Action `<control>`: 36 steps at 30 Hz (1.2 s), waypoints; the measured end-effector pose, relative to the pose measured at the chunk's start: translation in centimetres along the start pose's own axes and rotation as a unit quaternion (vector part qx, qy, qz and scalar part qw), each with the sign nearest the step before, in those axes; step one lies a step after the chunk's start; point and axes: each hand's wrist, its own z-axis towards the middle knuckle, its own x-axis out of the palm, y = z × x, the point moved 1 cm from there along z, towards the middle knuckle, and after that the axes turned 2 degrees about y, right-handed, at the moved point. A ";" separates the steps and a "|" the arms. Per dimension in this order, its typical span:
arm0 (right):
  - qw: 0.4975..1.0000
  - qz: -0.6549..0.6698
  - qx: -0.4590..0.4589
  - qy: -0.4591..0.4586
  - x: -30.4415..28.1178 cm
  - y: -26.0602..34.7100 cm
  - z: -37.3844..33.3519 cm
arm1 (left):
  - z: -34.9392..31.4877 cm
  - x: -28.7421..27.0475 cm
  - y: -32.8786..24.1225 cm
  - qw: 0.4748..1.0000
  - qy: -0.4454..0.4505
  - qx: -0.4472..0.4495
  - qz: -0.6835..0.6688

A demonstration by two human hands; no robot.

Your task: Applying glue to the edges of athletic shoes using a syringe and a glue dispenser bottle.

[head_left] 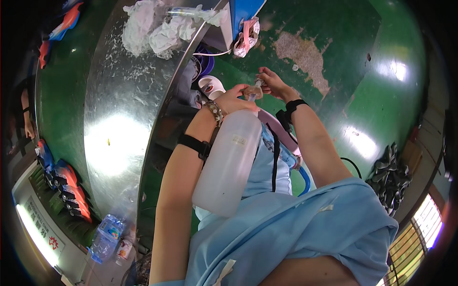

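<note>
Translucent white plastic bottle [228, 164], right of the steel table [126, 88], leans with the left hand [232, 101] curled at its neck and the right hand [274, 85] pinching a small clear piece [259, 82]; a loosened left grip could drop it.

The right hand [274, 85] has room rightward over the green floor [353, 105] — the white bottle [228, 162] crowds the space between the forearms [318, 140]; leftward, the desk [143, 100] blocks.
</note>
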 end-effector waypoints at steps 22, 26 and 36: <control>1.000 -0.011 0.002 0.007 -0.2 -0.4 -0.1 | 1.5 -0.3 1.1 0.999 0.001 -0.009 0.033; 1.000 -0.009 0.007 0.001 -0.2 -0.7 0.3 | 1.6 -0.4 1.1 0.999 0.002 -0.014 0.040; 1.000 -0.003 0.010 -0.015 -0.5 -0.6 -0.1 | 1.8 -0.4 1.5 0.998 -0.011 0.005 0.065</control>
